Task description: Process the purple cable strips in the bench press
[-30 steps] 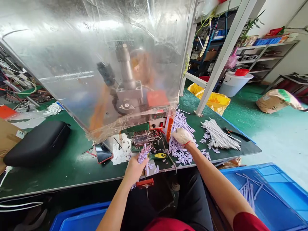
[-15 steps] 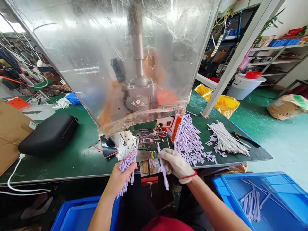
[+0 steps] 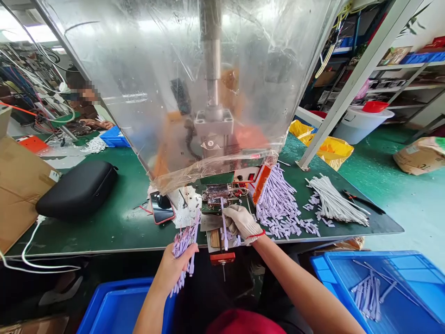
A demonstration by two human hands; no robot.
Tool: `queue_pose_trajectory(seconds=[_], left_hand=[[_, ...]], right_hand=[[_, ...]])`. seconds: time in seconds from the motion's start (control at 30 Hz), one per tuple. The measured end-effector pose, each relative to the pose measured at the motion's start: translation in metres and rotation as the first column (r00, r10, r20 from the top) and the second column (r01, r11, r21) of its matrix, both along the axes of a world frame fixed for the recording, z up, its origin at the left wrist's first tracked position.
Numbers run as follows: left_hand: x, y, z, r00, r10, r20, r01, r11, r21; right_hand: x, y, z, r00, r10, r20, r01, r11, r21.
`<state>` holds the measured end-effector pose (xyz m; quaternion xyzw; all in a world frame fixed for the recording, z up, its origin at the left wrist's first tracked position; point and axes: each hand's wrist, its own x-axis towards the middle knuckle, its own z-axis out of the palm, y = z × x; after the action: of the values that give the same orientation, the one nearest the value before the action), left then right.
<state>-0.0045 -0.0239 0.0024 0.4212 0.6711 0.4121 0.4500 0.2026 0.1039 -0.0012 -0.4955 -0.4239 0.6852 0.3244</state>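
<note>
My bare left hand [image 3: 174, 266] is wrapped round a bundle of thin lilac pieces [image 3: 184, 241], with one longer piece standing out beside my thumb. In a white glove, my right hand [image 3: 241, 222] pinches a single lilac strip [image 3: 224, 232], held upright. The strip's top end is at the small metal fixture [image 3: 217, 194] under the machine's clear cover; whether it touches is hard to tell. A wooden block and a red clamp [image 3: 222, 259] are below the fixture at the table edge.
A lilac heap [image 3: 276, 199], a white strip bundle [image 3: 339, 199] and pliers [image 3: 363, 202] lie at right. Left are a phone [image 3: 162, 208], a black case [image 3: 76, 188] and a carton [image 3: 26, 190]. Blue trays [image 3: 382, 260] flank me below. A person sits beyond at far left.
My right hand has moved forward and left, bringing its strip up to the fixture. My left hand still holds the bundle. The view has shifted slightly, and a person's head now shows at far left.
</note>
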Motion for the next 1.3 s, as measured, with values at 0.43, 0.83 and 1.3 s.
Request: queue_pose_trajectory(seconds=[0.43,0.83,1.3], left_hand=[[0.003,0.003,0.013,0.995,-0.098,0.030,0.097,0.995,0.039],[0.013,0.018,0.030,0.928,-0.372,0.007,0.372,0.928,0.008],[0.066,0.071,0.001,0.922,-0.280,-0.268,0.284,0.958,-0.024]], right_hand=[[0.002,0.000,0.006,0.999,-0.040,0.033,0.038,0.998,0.056],[0.003,-0.047,0.045,0.996,-0.024,-0.088,0.049,0.955,0.294],[0.083,-0.055,0.039,0.940,-0.251,-0.231,0.298,0.933,0.199]])
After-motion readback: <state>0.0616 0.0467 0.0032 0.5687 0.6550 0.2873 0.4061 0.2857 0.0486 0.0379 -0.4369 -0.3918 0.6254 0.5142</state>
